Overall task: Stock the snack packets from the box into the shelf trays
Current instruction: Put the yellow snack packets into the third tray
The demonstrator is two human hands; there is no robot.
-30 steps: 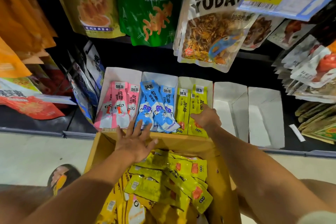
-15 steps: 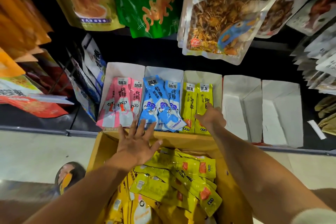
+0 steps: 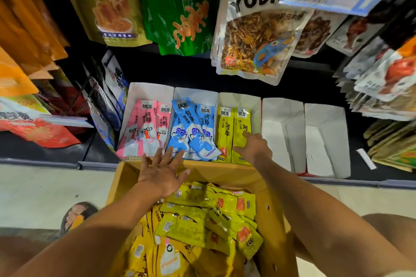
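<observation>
A cardboard box [image 3: 227, 173] full of yellow snack packets [image 3: 209, 216] stands below the shelf. White shelf trays hold pink packets [image 3: 144, 128], blue packets [image 3: 191, 128] and yellow packets [image 3: 234, 128]. My left hand [image 3: 162, 175] hovers with fingers spread over the box's far rim, its fingertips near the blue packets. In the yellow tray [image 3: 245, 101], my right hand [image 3: 253, 148] rests on the packets, its fingers against them.
Two white trays [image 3: 279, 132] [image 3: 326, 141] stand to the right of the yellow one, with no packets in them. Large snack bags hang above and at both sides. A sandalled foot [image 3: 76, 216] is on the floor left of the box.
Both hands stay almost in place. My left hand has edged slightly toward the blue packets. The view shifted down and then back up.
</observation>
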